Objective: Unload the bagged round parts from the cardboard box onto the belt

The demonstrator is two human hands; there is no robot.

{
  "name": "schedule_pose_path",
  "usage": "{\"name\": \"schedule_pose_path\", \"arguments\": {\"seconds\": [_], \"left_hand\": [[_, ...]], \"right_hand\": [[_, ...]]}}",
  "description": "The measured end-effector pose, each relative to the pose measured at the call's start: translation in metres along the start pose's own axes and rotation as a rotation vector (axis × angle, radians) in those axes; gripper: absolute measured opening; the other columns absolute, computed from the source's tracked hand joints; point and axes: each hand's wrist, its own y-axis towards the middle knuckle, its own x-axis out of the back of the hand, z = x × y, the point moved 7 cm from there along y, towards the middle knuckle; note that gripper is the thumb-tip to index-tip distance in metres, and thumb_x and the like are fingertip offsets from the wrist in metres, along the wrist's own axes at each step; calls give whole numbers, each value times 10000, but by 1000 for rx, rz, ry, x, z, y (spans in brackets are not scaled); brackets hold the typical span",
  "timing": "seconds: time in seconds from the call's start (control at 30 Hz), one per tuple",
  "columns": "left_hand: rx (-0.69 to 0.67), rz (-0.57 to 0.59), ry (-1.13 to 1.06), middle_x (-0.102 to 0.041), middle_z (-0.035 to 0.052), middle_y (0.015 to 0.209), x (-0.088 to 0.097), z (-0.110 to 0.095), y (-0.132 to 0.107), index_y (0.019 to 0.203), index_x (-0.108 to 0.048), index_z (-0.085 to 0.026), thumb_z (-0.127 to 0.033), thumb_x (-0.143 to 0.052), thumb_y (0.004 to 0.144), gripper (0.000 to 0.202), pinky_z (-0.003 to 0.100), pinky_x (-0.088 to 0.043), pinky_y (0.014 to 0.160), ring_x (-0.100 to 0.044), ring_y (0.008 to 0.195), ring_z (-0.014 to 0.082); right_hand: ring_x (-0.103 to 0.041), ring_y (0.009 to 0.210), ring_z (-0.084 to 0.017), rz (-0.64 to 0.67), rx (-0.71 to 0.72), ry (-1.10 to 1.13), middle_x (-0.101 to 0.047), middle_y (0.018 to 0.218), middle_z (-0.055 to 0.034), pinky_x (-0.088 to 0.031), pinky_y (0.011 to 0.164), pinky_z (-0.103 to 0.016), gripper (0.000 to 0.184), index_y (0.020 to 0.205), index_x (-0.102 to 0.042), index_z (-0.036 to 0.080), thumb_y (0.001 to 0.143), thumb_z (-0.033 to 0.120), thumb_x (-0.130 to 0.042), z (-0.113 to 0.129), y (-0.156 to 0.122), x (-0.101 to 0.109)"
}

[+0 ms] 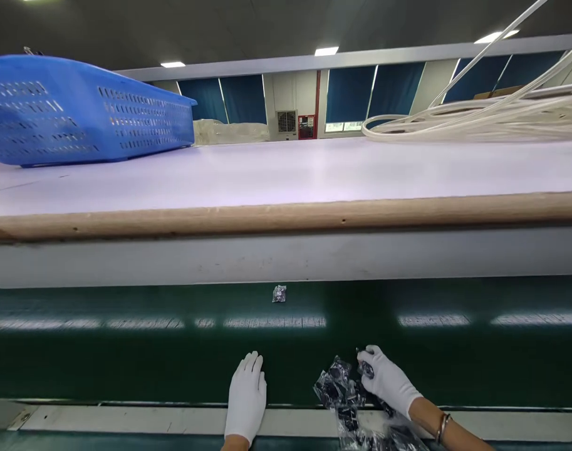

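Pinching a small dark part (366,369) between thumb and forefinger, my right hand (390,382) keeps its grip pressed together on that piece, just above the heap of clear plastic bags (344,394) holding more dark parts. That heap is my landmark: it lies on the near edge of the green conveyor belt (126,357), spilling over the pale rail (126,421) toward me, and my right wrist rests against its right side.

My left hand (246,396) lies to the left of the heap, apart from it, flat on the belt with fingers together and nothing in its grip. Both hands wear white gloves.

Beyond the heap, further out on the belt and a little left, one small packet (279,293) sits alone near the belt's far edge. Behind that rises the white raised surface (286,172) with its worn wooden lip. Far to the upper left of the heap stands a blue perforated crate (83,113); to the upper right lies a coil of white tubing (478,119).

To do this pick well, I judge I should keep the pinch light and on the part itself, not on the slippery film, lifting straight up so the neighbouring bags do not drag along. My free left hand could steady the heap from its left side, since the bags overhang the rail and might slide off.
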Motion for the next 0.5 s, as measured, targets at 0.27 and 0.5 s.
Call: {"name": "schedule_pose_path", "arguments": {"seconds": [0.27,0.5], "left_hand": [[-460,-88,2,-571,186,1511,8,-139,-67,1420,-603,-180,-413,-551,915,559,735,-303,1199,-478,1428,419],[-1077,68,-18,-695,93,1362,-72,-332,-114,1251,-714,-262,-569,-527,924,486,607,-392,1173,-561,1319,334]], "right_hand": [[-612,840,-195,-119,-131,662,-630,892,-33,-524,838,-338,241,842,-598,231,703,426,-569,-20,-7,33],[-480,615,-128,-199,-336,1243,-586,781,4,-299,448,-227,665,961,-606,235,506,662,-836,-16,-39,71]]}}
